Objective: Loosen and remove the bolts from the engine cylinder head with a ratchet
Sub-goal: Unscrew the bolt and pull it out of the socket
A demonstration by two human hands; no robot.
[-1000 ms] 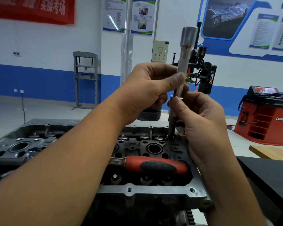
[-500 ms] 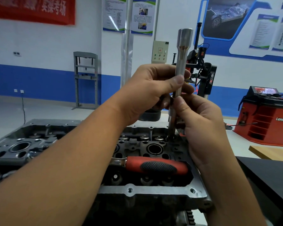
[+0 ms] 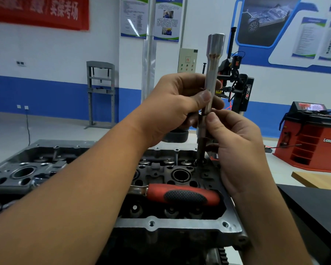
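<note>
Head view, left hand: your left hand (image 3: 172, 106) is curled round the upper shaft of the extension bar (image 3: 211, 77), thumb pressed on its near side.
Head view, right hand: your right hand (image 3: 235, 142), just below the left one, pinches the dark lower section of the bar between thumb and fingertips.
Bolt: the bar's foot stands on a bolt (image 3: 199, 162) below your right hand, at the far right edge of the cylinder head (image 3: 161, 224); how far the bolt is out, I cannot tell.
Ratchet: the ratchet (image 3: 182, 194) lies unheld across the head, nearer to you than both hands.
Doing it well: judging by the grip, you are spinning the loosened bolt out by hand. Keep the bar upright with the left hand so it stays seated, and twirl with the right.
Change from a second ago: the bar's top leans slightly more to the left, your grips look much the same, and the ratchet has not moved.
</note>
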